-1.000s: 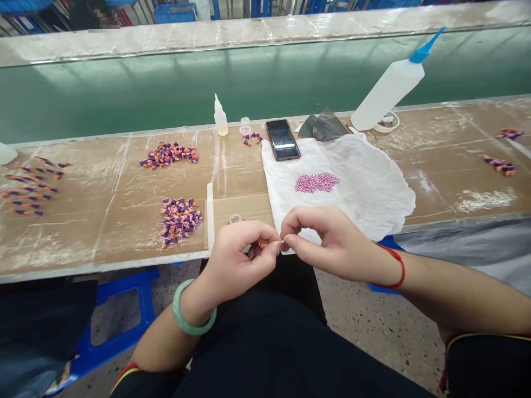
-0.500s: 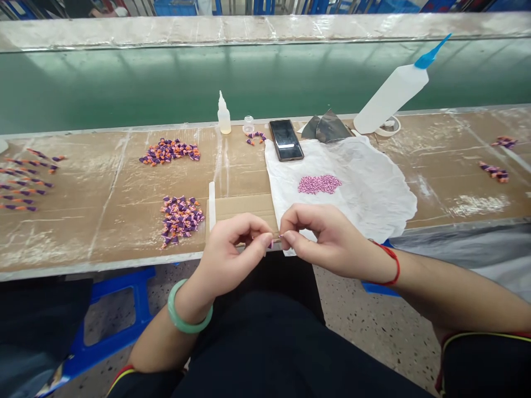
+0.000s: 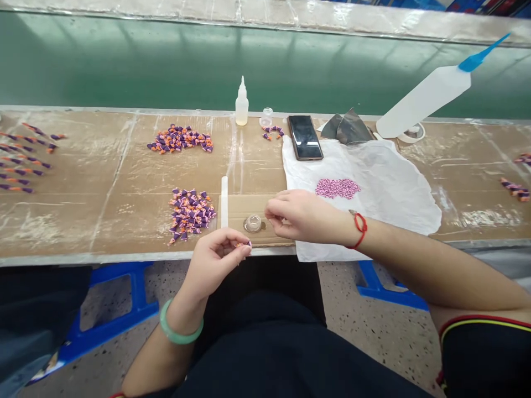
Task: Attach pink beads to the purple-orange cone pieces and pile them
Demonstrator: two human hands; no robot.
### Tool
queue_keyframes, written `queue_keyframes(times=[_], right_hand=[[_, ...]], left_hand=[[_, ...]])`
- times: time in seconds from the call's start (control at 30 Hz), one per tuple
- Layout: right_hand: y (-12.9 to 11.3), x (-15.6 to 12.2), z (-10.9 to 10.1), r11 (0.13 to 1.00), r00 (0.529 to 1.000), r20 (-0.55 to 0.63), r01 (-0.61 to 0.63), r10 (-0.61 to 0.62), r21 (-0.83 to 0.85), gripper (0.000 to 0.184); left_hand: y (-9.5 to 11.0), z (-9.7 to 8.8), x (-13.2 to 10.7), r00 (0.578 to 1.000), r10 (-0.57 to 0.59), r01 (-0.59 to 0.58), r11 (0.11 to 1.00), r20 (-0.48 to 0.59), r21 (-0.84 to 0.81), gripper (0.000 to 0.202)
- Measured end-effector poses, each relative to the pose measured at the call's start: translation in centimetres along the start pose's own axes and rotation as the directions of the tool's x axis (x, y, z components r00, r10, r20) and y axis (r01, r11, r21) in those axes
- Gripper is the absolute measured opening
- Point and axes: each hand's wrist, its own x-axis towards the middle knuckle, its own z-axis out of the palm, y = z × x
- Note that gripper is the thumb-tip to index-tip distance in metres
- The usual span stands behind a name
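Note:
Between the thumb and fingers of my left hand (image 3: 213,262) is a small purple-and-orange piece (image 3: 248,244), held just over the table's front edge. My right hand (image 3: 305,215) is closed in a pinch above the right side of a cardboard piece (image 3: 236,205); whatever its fingertips hold is hidden. Just left of those fingertips, a small round clear dish (image 3: 253,223) sits on the cardboard. A white strip (image 3: 224,202) lies along the cardboard's left edge. Left of it is a pile of purple-and-orange pieces (image 3: 191,214). Tiny pink patterned bits (image 3: 338,188) lie behind my right hand on a white cloth (image 3: 394,188).
Toward the back stand a small dropper bottle (image 3: 241,105), a clear cap (image 3: 266,116) and a phone (image 3: 306,138). A large white bottle (image 3: 427,99) with a blue nozzle leans over a tape roll (image 3: 412,133). More pieces lie in a second pile (image 3: 180,138) and far left.
My hands have moved apart. The right has gone up onto the cardboard and the left has moved left with the piece. The round dish now shows, and the view has shifted.

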Motion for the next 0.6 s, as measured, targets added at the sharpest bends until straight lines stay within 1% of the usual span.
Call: queue_keyframes(times=[0.1,0.23,0.43,0.6], right_hand=[[0.1,1.6,0.4,0.997,0.989,0.145,-0.012,0.023,-0.078,0.016],[-0.2,3.1,0.2,0.984,0.968,0.25,0.02,0.026,-0.179,0.015],[-0.5,3.8,-0.3,0.967,0.941,0.333,0.037,0.051,-0.252,0.015],[-0.4,3.8,0.2,0.968,0.944,0.327,0.052,0.032,-0.245,0.017]], left_hand=[[-0.8,-0.3,0.1,0.999,-0.03,0.03,1.0,-0.014,-0.009,0.005],[-1.3,-0.6,0.4,0.998,-0.056,0.056,0.998,-0.012,-0.025,0.006],[-1.4,-0.8,0.4,0.997,-0.076,0.076,0.997,0.013,-0.025,0.007],[-1.5,-0.9,0.4,0.997,-0.078,0.079,0.996,0.015,-0.033,0.007]])
